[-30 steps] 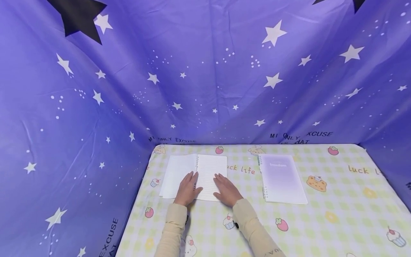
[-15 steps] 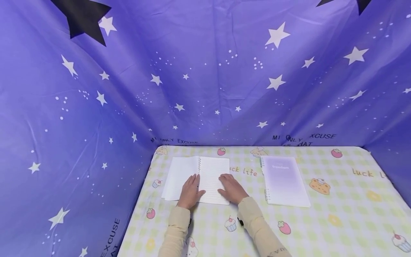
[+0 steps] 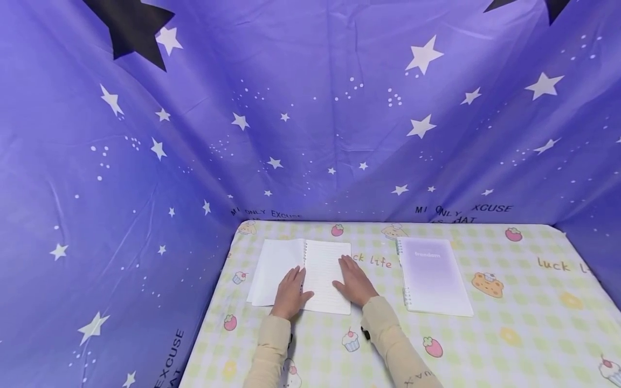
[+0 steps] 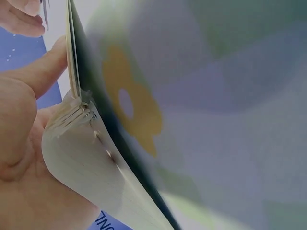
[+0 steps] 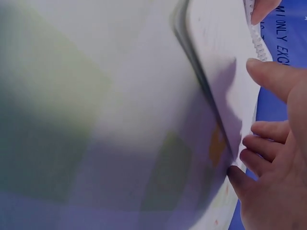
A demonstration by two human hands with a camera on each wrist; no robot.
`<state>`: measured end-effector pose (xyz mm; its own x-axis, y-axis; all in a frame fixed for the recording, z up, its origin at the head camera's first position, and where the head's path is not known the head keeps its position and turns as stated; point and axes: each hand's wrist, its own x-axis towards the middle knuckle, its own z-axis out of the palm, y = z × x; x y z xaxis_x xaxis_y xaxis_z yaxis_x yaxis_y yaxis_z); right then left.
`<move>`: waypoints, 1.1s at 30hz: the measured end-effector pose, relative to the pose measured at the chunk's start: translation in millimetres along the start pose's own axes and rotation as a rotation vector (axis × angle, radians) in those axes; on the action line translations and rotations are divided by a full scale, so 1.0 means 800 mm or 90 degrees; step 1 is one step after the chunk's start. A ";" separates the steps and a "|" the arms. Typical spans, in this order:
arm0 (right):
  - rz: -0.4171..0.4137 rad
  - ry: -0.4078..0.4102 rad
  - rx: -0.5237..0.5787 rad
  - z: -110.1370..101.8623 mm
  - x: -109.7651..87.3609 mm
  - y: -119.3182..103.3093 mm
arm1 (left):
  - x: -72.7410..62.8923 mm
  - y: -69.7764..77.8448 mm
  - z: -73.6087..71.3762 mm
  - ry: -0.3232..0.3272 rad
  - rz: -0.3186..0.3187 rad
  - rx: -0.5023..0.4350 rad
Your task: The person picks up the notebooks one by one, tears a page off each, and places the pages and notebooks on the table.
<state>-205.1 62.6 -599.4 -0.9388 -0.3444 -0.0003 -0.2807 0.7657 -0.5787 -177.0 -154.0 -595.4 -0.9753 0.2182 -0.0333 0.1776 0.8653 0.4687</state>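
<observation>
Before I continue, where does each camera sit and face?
Head: head-worn, facing forward and down at the open notebook, purple notebook and starry backdrop; left hand, right hand and sleeves show.
Left wrist: worn there, facing the open notebook's edge and tablecloth; left hand at picture left, more fingers above.
Right wrist: worn there, facing the open notebook and tablecloth; right hand at picture right, another fingertip above.
Both wrist views share the open notebook, tablecloth and backdrop.
</observation>
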 end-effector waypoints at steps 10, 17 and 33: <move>0.008 0.043 0.022 0.014 0.011 0.015 | -0.005 -0.001 0.008 0.044 0.015 -0.036; 0.031 0.029 0.013 0.019 0.017 0.019 | -0.001 -0.001 0.007 0.021 -0.011 -0.035; 0.027 0.016 0.004 0.017 0.016 0.015 | 0.002 -0.001 0.008 0.002 -0.028 -0.016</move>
<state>-218.0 60.1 -617.5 -0.9545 -0.2982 -0.0049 -0.2393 0.7757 -0.5840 -178.2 -151.5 -601.2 -0.9824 0.1794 -0.0512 0.1320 0.8624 0.4888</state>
